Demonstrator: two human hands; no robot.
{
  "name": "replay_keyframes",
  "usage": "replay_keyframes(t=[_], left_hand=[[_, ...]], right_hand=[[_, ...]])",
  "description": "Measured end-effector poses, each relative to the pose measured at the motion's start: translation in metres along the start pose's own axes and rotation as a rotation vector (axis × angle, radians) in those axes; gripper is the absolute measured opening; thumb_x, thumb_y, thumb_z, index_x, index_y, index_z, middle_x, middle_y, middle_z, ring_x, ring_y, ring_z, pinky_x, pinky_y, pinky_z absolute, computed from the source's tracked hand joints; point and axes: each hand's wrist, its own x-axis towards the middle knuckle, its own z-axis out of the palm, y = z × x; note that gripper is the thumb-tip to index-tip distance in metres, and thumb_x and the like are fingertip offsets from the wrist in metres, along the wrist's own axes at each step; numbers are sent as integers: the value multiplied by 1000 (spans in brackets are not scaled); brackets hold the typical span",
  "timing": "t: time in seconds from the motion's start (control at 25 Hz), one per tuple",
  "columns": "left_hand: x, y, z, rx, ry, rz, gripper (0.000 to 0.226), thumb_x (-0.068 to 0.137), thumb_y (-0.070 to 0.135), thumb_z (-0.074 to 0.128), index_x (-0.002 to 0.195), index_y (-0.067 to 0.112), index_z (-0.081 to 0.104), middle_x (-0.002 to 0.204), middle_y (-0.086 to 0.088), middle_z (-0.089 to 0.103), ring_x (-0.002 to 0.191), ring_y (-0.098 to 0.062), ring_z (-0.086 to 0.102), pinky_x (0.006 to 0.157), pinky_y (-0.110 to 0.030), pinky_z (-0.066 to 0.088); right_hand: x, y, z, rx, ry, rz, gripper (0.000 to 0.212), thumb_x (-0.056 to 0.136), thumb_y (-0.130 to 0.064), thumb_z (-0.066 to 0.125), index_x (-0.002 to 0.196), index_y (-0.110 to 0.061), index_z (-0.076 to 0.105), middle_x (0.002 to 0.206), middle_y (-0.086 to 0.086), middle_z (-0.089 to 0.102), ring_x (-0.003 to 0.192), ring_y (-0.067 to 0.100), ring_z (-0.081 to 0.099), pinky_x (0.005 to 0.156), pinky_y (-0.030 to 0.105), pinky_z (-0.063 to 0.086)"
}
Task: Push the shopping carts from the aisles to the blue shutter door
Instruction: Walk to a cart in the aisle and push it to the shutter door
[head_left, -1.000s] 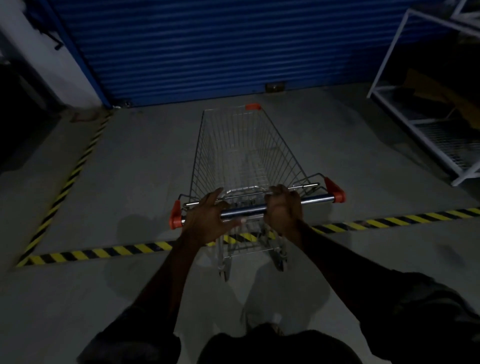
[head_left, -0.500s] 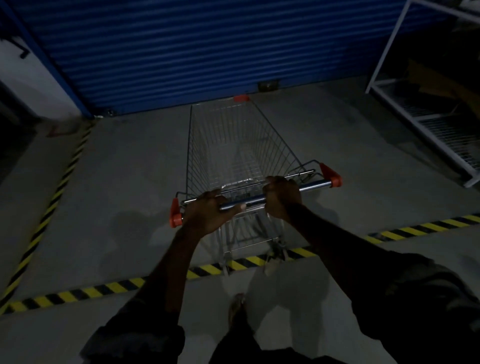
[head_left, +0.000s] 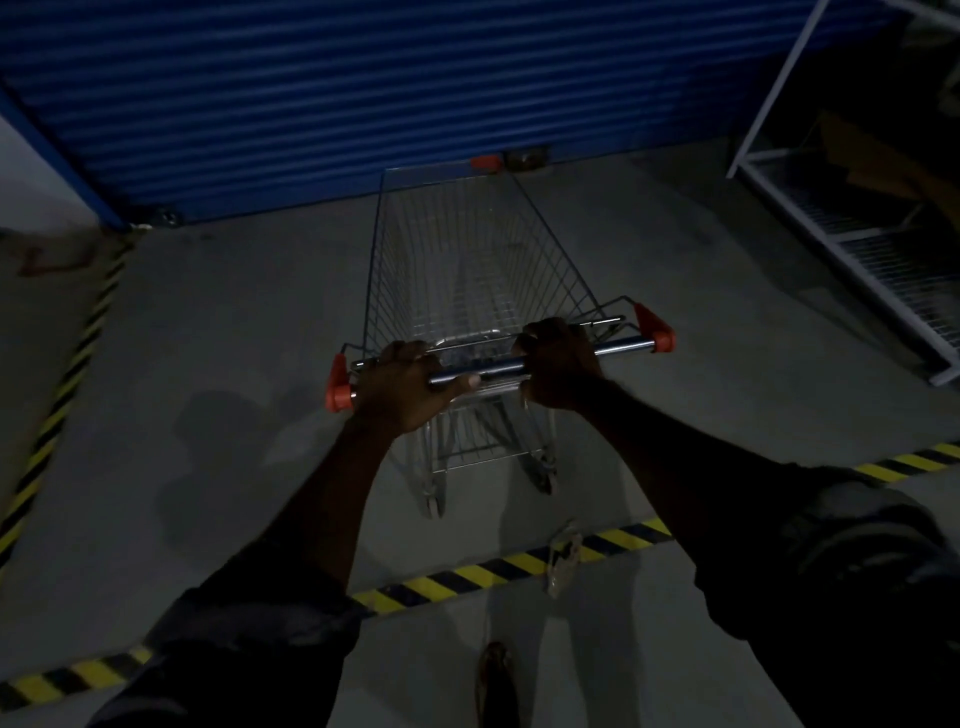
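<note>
Hazard tape (head_left: 78, 358) borders the floor at left. Left hand (head_left: 402, 387) and right hand (head_left: 558, 366) are each wrapped tight around the handle bar (head_left: 498, 366), set apart for even steering. Shopping cart (head_left: 467, 270) stands empty, its nose close to the blue shutter door (head_left: 363, 93). Wire shelving (head_left: 857, 218) stands to the right.

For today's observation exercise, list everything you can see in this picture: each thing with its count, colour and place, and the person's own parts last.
shopping cart: one, silver wire, orange handle ends, centre, nose near the door
blue shutter door: one, blue, across the top
hazard tape: yellow-black stripes, on the floor along the bottom and the left
shelving rack: one, white, upper right
cardboard: brown, on the rack; count unclear
floor: grey concrete
left hand: closed on the handle bar
right hand: closed on the handle bar
foot: one, bottom centre
</note>
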Motion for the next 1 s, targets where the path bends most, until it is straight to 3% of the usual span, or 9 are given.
replay_keyframes(t=[0.12, 0.2, 0.28, 0.4, 0.52, 0.64, 0.8, 1.0], left_hand=[[30, -8, 11, 73, 193, -57, 70, 88, 83, 45, 104, 22, 74, 128, -4, 65, 121, -32, 57, 97, -54, 41], [42, -18, 21, 87, 236, -68, 59, 93, 71, 50, 119, 21, 68, 129, -8, 63, 120, -35, 57, 101, -59, 40], [51, -33, 28, 121, 244, -22, 60, 97, 61, 49, 141, 20, 56, 143, -12, 55, 130, -38, 51, 108, -62, 34], [68, -50, 27, 89, 242, 5, 68, 94, 47, 56, 155, 19, 41, 161, -20, 35, 145, -41, 37, 115, -63, 29], [76, -51, 22, 100, 218, 49, 76, 85, 23, 52, 159, 14, 33, 165, -26, 20, 149, -47, 28, 117, -65, 24], [77, -47, 18, 60, 227, 54, 75, 80, 13, 39, 155, 12, 40, 158, -28, 35, 144, -47, 38, 117, -65, 23], [95, -48, 13, 54, 166, -38, 70, 83, 9, 29, 149, 13, 50, 148, -27, 49, 139, -46, 45, 116, -65, 26], [126, -72, 5, 3, 101, -22, 66, 82, -8, 54, 145, 13, 56, 142, -24, 55, 134, -45, 48, 116, -62, 29]], right_hand=[[25, 0, 5, 80, 132, 95, 56, 68, -34, 66, 120, -13, 66, 116, 10, 64, 113, 39, 58, 103, 52, 38], [36, 1, 7, 67, 164, 62, 76, 67, -35, 74, 137, -9, 57, 129, 14, 60, 124, 40, 53, 113, 57, 29], [47, 6, 4, 36, 102, 46, 96, 72, -39, 80, 154, -11, 39, 152, 14, 45, 142, 37, 36, 121, 54, 15], [65, 11, -5, 35, 24, 50, 103, 82, -44, 77, 163, -17, 20, 167, 12, 23, 155, 34, 15, 124, 51, 7], [73, 12, -8, 151, 26, 66, 99, 86, -37, 75, 164, -20, 17, 171, 10, 14, 158, 32, 4, 128, 47, 8], [74, 13, -6, 314, 60, 104, 90, 89, -28, 71, 164, -24, 20, 171, 4, 14, 159, 28, -1, 126, 47, 22], [84, 9, -6, 343, 2, 117, 96, 86, -23, 72, 164, -26, 17, 172, 0, 11, 159, 25, -5, 121, 46, 29], [103, 7, -12, 320, -91, 107, 103, 88, -25, 72, 165, -26, 4, 173, 1, -5, 158, 25, -14, 121, 49, 28]])
